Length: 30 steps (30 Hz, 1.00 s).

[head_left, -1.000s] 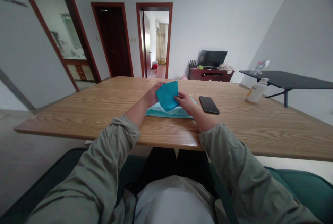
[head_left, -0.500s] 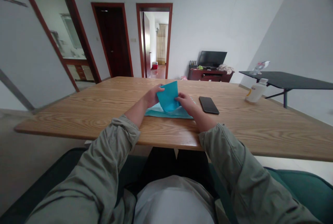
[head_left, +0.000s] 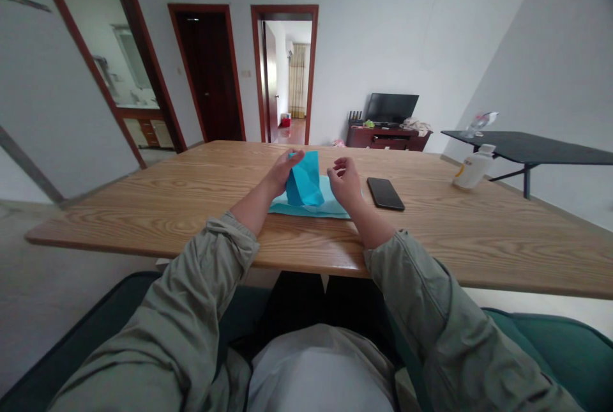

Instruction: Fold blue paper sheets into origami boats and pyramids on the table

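Note:
A folded sheet of blue paper [head_left: 305, 180] stands up in my left hand [head_left: 282, 171], whose fingers pinch its upper left edge. Under it, lighter blue sheets [head_left: 313, 208] lie flat on the wooden table [head_left: 191, 195]. My right hand [head_left: 345, 183] hovers just right of the folded paper, apart from it, fingers loosely curled with nothing in them. Both forearms in grey-green sleeves reach over the table's near edge.
A black phone [head_left: 385, 193] lies on the table right of my right hand. A white bottle [head_left: 472, 167] stands near the far right edge. Beyond it is a dark side table [head_left: 536, 145]. A TV on a low cabinet [head_left: 389, 137] and two doorways stand at the back.
My right hand has let go of the folded blue paper and drawn back to the right. The left hand still holds the paper, now turned narrower and more upright.

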Each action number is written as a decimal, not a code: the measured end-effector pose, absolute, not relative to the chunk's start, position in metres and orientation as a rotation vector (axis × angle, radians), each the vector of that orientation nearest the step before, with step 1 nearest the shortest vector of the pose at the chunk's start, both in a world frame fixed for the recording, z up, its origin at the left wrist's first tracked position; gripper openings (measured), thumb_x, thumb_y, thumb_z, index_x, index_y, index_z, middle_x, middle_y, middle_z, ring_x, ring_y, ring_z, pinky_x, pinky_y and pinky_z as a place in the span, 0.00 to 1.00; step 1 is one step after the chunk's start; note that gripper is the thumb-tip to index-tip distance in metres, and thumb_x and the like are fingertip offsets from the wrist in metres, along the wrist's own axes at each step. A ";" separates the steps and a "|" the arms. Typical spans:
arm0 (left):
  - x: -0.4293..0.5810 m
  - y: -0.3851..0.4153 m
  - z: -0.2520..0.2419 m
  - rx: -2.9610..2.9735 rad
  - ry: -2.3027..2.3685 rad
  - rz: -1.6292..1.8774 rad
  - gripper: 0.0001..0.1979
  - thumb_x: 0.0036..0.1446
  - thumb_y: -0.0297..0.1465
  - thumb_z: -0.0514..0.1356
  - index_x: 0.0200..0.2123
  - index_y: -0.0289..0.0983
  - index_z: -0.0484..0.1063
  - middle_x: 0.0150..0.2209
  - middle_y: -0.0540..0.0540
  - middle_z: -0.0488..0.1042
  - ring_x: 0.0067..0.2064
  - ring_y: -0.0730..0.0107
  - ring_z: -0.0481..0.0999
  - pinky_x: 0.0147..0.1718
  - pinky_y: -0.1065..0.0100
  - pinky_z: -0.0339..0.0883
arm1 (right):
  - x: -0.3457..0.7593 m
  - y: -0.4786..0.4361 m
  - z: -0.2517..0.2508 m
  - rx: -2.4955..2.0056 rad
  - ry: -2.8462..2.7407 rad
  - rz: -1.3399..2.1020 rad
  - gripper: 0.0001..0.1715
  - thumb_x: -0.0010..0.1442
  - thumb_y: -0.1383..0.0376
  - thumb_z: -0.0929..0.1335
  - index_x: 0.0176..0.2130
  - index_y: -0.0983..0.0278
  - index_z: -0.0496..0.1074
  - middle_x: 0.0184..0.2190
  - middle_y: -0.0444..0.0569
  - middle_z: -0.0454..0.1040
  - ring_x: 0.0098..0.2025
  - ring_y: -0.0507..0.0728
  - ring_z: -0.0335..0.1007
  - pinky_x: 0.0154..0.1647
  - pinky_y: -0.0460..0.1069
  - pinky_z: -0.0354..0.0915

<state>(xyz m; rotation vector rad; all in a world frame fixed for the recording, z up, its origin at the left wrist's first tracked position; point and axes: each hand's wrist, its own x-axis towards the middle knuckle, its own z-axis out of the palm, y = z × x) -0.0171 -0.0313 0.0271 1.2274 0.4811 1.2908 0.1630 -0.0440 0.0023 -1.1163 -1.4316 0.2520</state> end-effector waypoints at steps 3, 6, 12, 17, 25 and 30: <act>-0.014 -0.033 0.030 1.354 0.579 1.428 0.24 0.39 0.46 0.71 0.31 0.37 0.66 0.23 0.55 0.68 0.24 0.77 0.68 0.27 0.73 0.62 | 0.153 -0.054 0.008 -1.004 -1.520 0.325 0.14 0.57 0.55 0.65 0.37 0.62 0.66 0.33 0.48 0.70 0.34 0.55 0.66 0.36 0.50 0.62; -0.010 -0.036 0.031 1.521 0.653 1.422 0.25 0.35 0.44 0.73 0.28 0.36 0.65 0.23 0.55 0.66 0.25 0.78 0.65 0.25 0.75 0.58 | 0.146 -0.059 0.009 -0.900 -1.661 0.471 0.20 0.55 0.50 0.67 0.41 0.61 0.68 0.37 0.49 0.72 0.40 0.57 0.67 0.39 0.50 0.63; -0.018 -0.040 0.037 1.817 0.619 1.178 0.22 0.32 0.40 0.74 0.24 0.34 0.67 0.22 0.54 0.65 0.25 0.77 0.64 0.25 0.74 0.57 | 0.151 -0.064 0.015 -0.813 -1.768 0.713 0.27 0.49 0.46 0.72 0.41 0.61 0.70 0.36 0.48 0.73 0.41 0.57 0.69 0.41 0.50 0.64; -0.035 -0.039 0.048 1.991 0.625 0.932 0.19 0.35 0.37 0.73 0.27 0.33 0.72 0.24 0.52 0.69 0.26 0.76 0.67 0.25 0.73 0.59 | 0.159 -0.071 0.025 -0.732 -1.909 0.884 0.24 0.47 0.49 0.74 0.33 0.64 0.69 0.29 0.45 0.69 0.32 0.53 0.65 0.32 0.48 0.63; -0.053 -0.051 0.069 2.092 0.637 0.758 0.14 0.35 0.31 0.73 0.27 0.34 0.75 0.24 0.49 0.72 0.25 0.71 0.70 0.24 0.71 0.62 | 0.171 -0.073 0.037 -0.796 -2.052 0.821 0.16 0.48 0.55 0.73 0.29 0.64 0.69 0.24 0.41 0.65 0.27 0.50 0.59 0.27 0.46 0.56; -0.060 -0.053 0.074 2.274 0.699 0.818 0.10 0.35 0.32 0.71 0.22 0.37 0.75 0.20 0.53 0.70 0.23 0.73 0.68 0.22 0.72 0.59 | 0.177 -0.071 0.040 -0.842 -2.127 0.543 0.10 0.51 0.59 0.70 0.31 0.64 0.73 0.26 0.44 0.70 0.31 0.54 0.64 0.34 0.49 0.59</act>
